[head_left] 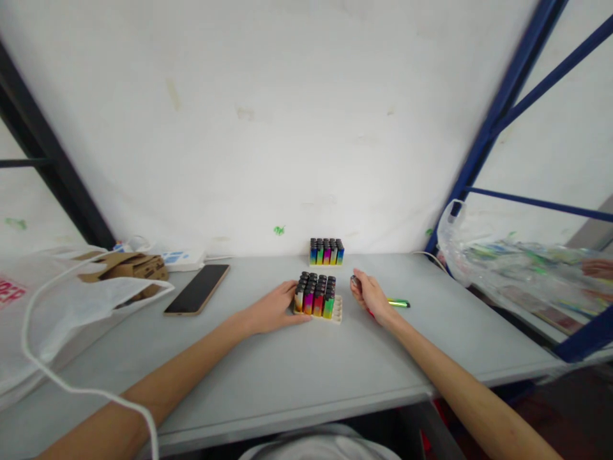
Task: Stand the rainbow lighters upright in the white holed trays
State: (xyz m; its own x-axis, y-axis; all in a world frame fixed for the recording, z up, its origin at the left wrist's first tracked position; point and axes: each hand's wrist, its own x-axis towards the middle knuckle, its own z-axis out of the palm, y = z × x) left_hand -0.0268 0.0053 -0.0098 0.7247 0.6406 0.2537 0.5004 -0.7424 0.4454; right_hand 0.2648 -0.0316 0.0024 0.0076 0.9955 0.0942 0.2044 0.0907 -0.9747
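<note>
In the middle of the grey table stands a white tray (338, 309) with several upright, multicoloured lighters (318, 304) in it; the empty holes of its right-hand column show. My left hand (272, 310) grips the tray's left side, thumb along the front and fingers toward the back. To the right of the tray, my right hand (372, 299) is closed around a single lighter (355, 280); its metal top pokes out by the fingertips and a bit of red shows below. Beside that hand a green lighter (399, 303) lies on the table.
A second block of lighters (326, 252) stands against the wall. At left lie a phone (198, 291), a cardboard box (138, 268), a plastic bag (86, 306) and a white cable (71, 388). Beyond the blue frame (479, 150), another person's hand (598, 268) appears near plastic-covered goods.
</note>
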